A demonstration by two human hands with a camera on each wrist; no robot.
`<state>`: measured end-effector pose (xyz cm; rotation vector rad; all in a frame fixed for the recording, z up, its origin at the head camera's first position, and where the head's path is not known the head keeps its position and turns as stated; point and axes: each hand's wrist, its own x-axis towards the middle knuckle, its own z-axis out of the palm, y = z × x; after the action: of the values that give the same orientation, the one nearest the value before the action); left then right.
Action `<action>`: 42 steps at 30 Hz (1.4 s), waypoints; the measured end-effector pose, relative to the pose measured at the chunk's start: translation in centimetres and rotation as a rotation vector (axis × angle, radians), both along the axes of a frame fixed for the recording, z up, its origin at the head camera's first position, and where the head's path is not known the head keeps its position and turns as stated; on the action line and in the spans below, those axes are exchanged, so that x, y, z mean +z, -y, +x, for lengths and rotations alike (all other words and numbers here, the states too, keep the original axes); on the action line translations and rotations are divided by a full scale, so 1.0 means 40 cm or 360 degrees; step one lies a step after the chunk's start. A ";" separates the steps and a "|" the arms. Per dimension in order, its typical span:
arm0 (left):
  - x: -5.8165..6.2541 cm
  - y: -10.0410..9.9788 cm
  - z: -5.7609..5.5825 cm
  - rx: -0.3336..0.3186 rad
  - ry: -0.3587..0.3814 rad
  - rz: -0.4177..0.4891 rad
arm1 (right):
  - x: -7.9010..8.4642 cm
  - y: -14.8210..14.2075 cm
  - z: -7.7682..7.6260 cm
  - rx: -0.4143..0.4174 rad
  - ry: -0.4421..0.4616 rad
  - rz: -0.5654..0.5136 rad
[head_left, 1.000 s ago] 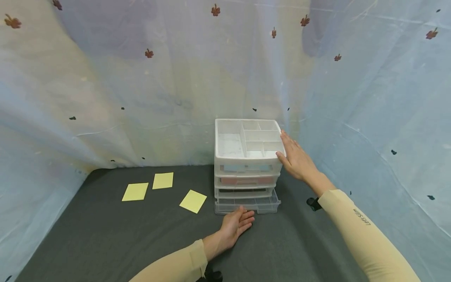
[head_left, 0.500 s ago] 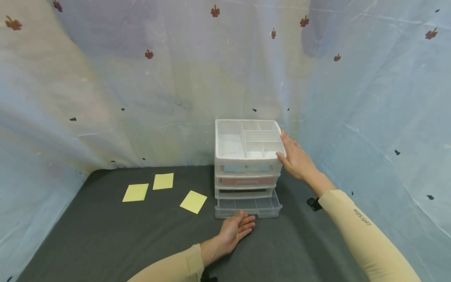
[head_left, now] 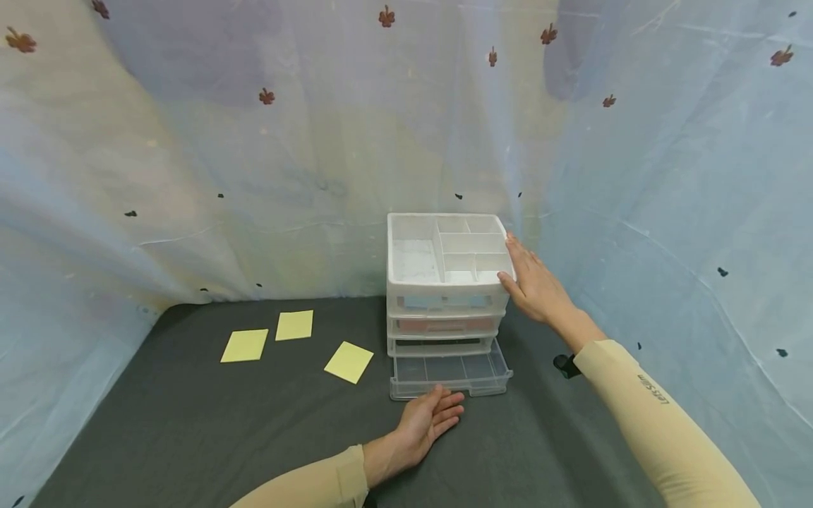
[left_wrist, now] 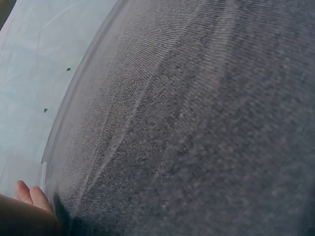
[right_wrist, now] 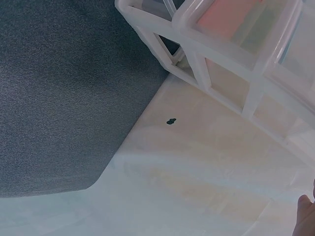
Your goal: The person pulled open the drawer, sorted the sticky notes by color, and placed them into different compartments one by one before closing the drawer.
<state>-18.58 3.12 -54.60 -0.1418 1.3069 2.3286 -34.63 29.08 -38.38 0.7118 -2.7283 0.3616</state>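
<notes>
A white storage unit [head_left: 452, 283] with stacked drawers stands on the dark cloth in the head view, its top tray split into compartments. Its clear bottom drawer [head_left: 451, 367] is pulled out toward me. At this drawer's front edge my left hand [head_left: 419, 423] holds on with thumb and forefinger, the other fingers loosely extended; the exact grip is partly hidden. My right hand [head_left: 540, 286] rests against the unit's right side with straight fingers, its thumb at the front corner of the top rim. The right wrist view shows the unit's side frame [right_wrist: 216, 54] close by.
Three yellow square notes [head_left: 245, 346] lie on the dark cloth [head_left: 209, 430], left of the unit. A pale curtain [head_left: 317, 155] with small leaf marks hangs behind and at both sides. Coloured contents show faintly through the upper drawers.
The bottom drawer has slid farther out toward me, my left hand moving back along with its front. The right hand stays on the unit's side.
</notes>
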 end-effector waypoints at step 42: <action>0.001 0.048 0.042 -0.0145 0.0028 -0.0076 | 0.002 0.001 0.001 0.0002 -0.0003 -0.0005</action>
<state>-16.89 1.22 -54.56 -0.1153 1.3327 2.2162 -34.58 29.02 -38.29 0.7122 -2.7249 0.3654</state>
